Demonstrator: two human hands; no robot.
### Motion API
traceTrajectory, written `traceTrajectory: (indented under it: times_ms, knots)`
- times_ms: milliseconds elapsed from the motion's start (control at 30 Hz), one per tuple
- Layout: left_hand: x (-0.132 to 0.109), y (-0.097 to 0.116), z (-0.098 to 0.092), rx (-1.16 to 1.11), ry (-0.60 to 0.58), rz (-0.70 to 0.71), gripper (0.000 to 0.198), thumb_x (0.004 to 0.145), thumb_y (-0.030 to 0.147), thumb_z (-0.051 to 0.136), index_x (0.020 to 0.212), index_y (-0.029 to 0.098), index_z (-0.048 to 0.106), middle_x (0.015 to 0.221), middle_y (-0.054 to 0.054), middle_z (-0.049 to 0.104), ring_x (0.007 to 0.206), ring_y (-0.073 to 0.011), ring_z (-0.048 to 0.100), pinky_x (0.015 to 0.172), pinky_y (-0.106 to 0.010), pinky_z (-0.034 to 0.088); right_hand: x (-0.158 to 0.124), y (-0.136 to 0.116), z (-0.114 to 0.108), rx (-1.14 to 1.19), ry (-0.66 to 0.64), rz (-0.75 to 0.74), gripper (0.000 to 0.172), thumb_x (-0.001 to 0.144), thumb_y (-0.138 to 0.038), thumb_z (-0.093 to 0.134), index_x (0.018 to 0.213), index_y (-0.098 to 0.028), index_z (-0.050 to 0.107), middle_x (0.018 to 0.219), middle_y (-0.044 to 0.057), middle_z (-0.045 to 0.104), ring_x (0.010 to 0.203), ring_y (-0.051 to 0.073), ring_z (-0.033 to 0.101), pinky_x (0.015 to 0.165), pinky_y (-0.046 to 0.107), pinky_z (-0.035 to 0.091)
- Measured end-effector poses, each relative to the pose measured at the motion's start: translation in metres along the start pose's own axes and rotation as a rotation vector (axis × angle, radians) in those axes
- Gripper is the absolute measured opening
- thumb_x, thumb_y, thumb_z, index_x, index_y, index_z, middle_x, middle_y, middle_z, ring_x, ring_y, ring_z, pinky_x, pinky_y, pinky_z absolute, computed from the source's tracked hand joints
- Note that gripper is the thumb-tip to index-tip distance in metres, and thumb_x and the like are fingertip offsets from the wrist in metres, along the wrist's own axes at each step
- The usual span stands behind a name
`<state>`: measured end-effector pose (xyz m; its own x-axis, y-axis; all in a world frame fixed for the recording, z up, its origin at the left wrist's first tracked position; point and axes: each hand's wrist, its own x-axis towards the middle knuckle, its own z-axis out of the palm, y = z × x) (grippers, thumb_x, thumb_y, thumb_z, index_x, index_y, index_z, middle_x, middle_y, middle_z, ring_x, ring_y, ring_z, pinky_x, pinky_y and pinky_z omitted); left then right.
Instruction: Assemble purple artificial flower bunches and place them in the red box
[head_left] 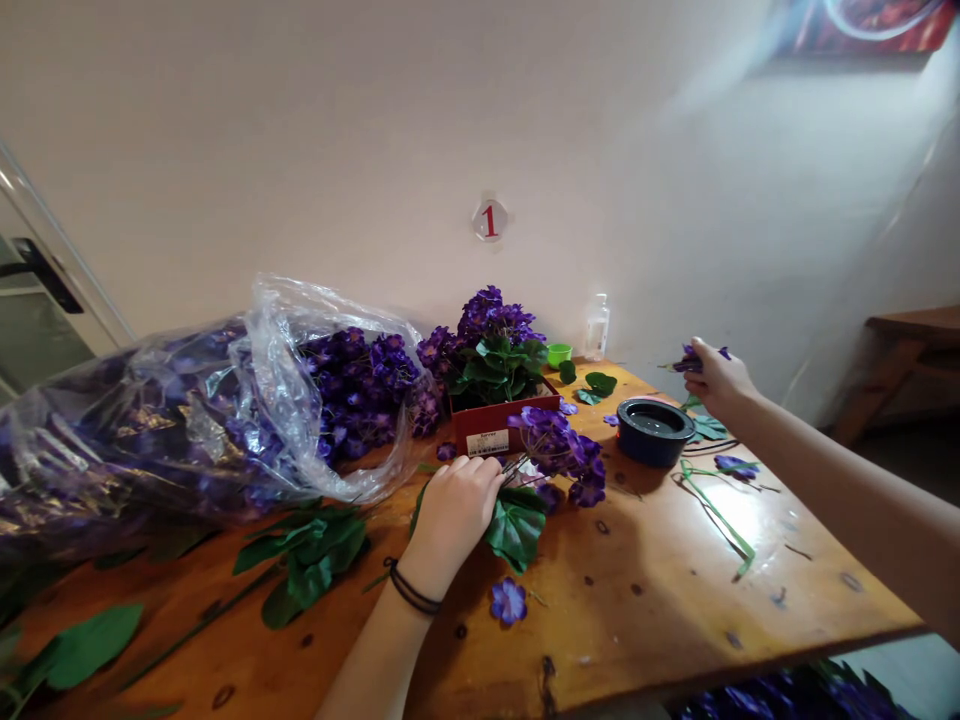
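My left hand (457, 505), with a dark band at the wrist, is closed round the stems of a purple flower bunch (559, 450). A green leaf (517, 525) hangs below its fingers. My right hand (716, 378) is raised above the table's right side, pinching a small purple flower piece (694, 358). Below and left of it stands a round dark pot (654, 432). Behind my left hand, a red box (487, 425) holds purple flowers and green leaves. One loose purple flower (508, 601) lies near the table's front edge.
A clear plastic bag (202, 420) of purple flowers covers the left side. Leafy stems (307, 560) lie before it. A green cup (559, 355) and clear bottle (598, 328) stand by the wall. Green stem scraps (716, 515) lie on the wooden table (622, 640) at right.
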<state>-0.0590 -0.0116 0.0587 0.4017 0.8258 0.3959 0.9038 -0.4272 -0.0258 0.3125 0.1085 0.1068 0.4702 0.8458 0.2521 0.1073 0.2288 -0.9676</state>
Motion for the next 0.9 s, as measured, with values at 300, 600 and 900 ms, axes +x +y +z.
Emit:
traceTrajectory:
  times_ms: [300, 600, 900]
  knots:
    - [0.001, 0.001, 0.002, 0.033, -0.08, 0.051, 0.018, 0.093, 0.027, 0.045, 0.09, 0.021, 0.061, 0.086, -0.003, 0.065, 0.087, -0.0196, 0.057, 0.071, -0.029, 0.04, -0.067, -0.032, 0.057, 0.45, -0.165, 0.086, 0.031, 0.078, -0.042, 0.063, 0.07, -0.02, 0.043, 0.06, -0.004, 0.049, 0.037, 0.001, 0.02, 0.032, 0.016, 0.015]
    - [0.004, -0.008, 0.005, -0.124, -0.072, 0.132, 0.02, 0.093, 0.031, 0.046, 0.088, 0.022, 0.063, 0.086, -0.001, 0.065, 0.086, -0.0176, 0.056, 0.072, -0.028, 0.04, -0.157, -0.015, 0.13, 0.57, -0.514, 0.09, 0.027, 0.074, -0.042, 0.069, 0.072, -0.021, 0.053, 0.07, -0.003, 0.046, 0.047, 0.005, 0.022, 0.038, 0.018, 0.012]
    - [0.001, -0.008, 0.001, -0.293, 0.059, 0.173, 0.015, 0.091, 0.028, 0.05, 0.085, 0.02, 0.061, 0.082, -0.001, 0.064, 0.08, -0.0164, 0.053, 0.073, -0.028, 0.041, -0.164, 0.005, 0.116, 0.313, -0.53, 0.118, 0.033, 0.076, -0.051, 0.063, 0.078, -0.022, 0.047, 0.077, -0.001, 0.046, 0.064, 0.01, 0.039, 0.046, 0.018, 0.025]
